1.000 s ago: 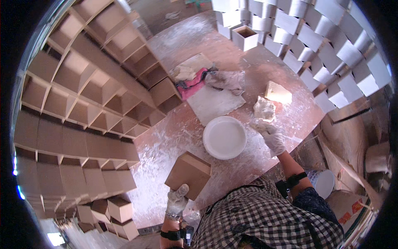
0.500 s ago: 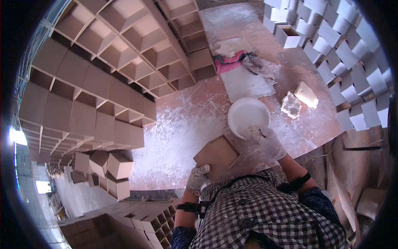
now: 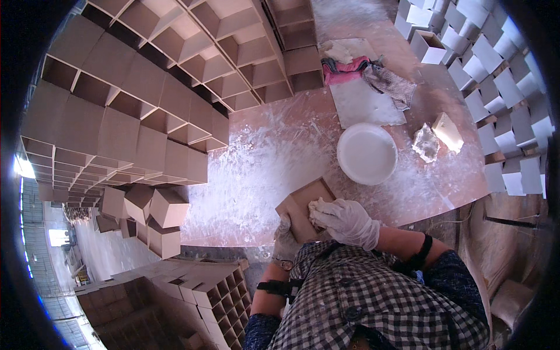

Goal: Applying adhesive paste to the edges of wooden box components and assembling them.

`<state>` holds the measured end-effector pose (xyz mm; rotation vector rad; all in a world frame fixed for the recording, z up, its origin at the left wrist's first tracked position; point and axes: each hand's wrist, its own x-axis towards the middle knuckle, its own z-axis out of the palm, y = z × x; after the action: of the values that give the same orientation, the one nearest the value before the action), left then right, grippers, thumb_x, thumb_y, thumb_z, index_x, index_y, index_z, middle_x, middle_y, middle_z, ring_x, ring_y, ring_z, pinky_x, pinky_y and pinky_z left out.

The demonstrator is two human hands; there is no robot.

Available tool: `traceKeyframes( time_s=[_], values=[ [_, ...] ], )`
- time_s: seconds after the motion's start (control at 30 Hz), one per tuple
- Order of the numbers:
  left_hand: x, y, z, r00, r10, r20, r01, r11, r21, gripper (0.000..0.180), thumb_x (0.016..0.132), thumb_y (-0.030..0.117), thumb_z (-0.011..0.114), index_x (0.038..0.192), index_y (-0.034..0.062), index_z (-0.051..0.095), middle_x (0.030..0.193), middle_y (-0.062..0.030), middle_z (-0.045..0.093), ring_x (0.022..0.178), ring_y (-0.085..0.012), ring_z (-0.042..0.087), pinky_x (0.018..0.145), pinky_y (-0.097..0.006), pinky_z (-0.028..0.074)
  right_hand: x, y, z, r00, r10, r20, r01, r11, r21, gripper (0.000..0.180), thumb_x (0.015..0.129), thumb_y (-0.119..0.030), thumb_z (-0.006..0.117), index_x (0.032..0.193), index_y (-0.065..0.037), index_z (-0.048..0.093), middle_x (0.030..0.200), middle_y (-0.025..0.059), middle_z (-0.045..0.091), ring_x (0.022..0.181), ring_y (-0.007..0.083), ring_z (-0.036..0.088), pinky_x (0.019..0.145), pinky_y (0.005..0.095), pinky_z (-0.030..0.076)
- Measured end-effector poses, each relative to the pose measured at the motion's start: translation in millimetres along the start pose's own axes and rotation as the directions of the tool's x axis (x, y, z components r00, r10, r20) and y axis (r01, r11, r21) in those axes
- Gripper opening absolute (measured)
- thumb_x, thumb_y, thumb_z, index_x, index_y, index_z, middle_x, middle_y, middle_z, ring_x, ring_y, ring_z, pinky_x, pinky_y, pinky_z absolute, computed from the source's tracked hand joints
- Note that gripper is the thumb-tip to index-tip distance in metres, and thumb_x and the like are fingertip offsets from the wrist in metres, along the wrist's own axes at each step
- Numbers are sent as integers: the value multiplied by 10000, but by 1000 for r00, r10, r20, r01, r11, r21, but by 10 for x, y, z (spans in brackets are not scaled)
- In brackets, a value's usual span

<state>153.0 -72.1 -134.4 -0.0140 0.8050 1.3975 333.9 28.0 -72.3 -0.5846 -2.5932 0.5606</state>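
In my gloved left hand (image 3: 286,242) is a small brown box (image 3: 297,214), tilted near my apron, the fingers closed on its left side. My gloved right hand (image 3: 351,224) has its fingers closed round a cream-coloured wad (image 3: 315,216) against the box's wall. Whether the wad is sponge or cloth I cannot make out. Beyond my hands a round white bowl (image 3: 367,153) stands on the powdery reddish table (image 3: 274,157); its inside looks white.
Stacked brown boxes (image 3: 134,93) wall off the left side, several loose ones (image 3: 169,207) at their foot. White-looking boxes (image 3: 496,87) are piled at the right. A pale board (image 3: 367,111), pink and grey cloths (image 3: 350,71) and two pale chunks (image 3: 447,133) lie on the table.
My right hand has moved from the bowl's near rim to the box, bringing the wad against it. My left hand still holds the box. The view has shifted slightly.
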Motion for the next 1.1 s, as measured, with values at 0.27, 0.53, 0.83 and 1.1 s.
traceKeyframes(
  time_s=[0.27,0.53,0.83,1.1],
  values=[
    [-37,69,283,999,10,33,-11,1000,22,761,804,521,613,1344,48,361,1318,-132,454,1200,-304,458,995,-486,410,388,182,249,990,130,-61,-139,977,-163,269,771,-164,553,1034,-115,581,1034,47,577,805,210,573,626,330,497],
    [33,-52,-53,994,83,-70,-80,996,40,685,799,490,645,1276,41,446,1222,-114,532,1103,-285,533,944,-447,461,179,118,244,927,369,-68,-375,921,-103,263,772,-162,577,1032,-145,612,988,43,609,814,256,575,659,372,489],
    [60,-46,-58,995,86,-58,-84,995,45,675,820,463,633,1289,27,420,1227,-106,520,1093,-259,535,922,-417,473,212,87,431,811,557,-178,-544,831,120,297,757,-79,556,1051,-74,597,995,132,607,898,307,582,781,407,479],
    [-3,53,133,997,62,-42,-59,997,51,676,839,464,609,1298,13,401,1244,-121,508,1110,-247,532,926,-394,478,460,-53,307,711,702,-32,-480,518,708,178,813,-111,530,951,-30,608,907,131,612,839,295,586,755,369,470]
  ],
)
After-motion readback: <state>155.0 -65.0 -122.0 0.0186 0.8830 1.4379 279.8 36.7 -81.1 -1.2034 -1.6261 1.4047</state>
